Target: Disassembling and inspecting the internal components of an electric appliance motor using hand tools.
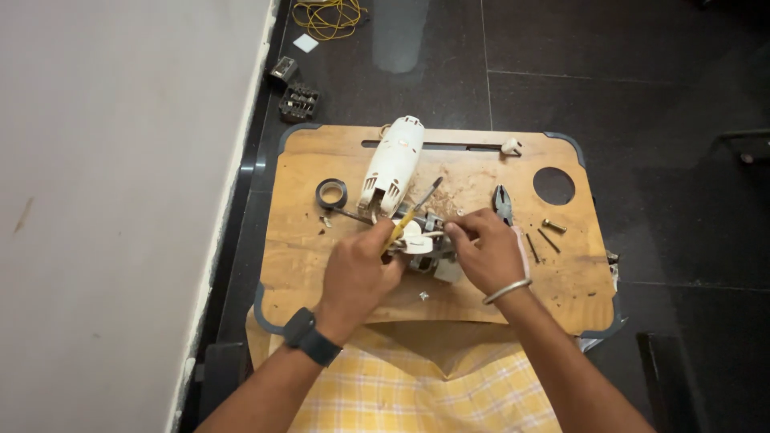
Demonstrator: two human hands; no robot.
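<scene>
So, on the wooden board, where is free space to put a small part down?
Bare wood lies on the board left of the left hand, below the tape roll. Crowded: around the white housing, and right of the right hand near pliers and screws.

A yellow-handled screwdriver (411, 215) sits just above the middle of the frame, tilted, its grey shaft pointing up and to the right and its handle end down and to the left. Just below it, at frame centre, lies a small motor assembly (425, 247) of grey metal with white plastic parts, resting on the wooden board and partly covered.
</scene>
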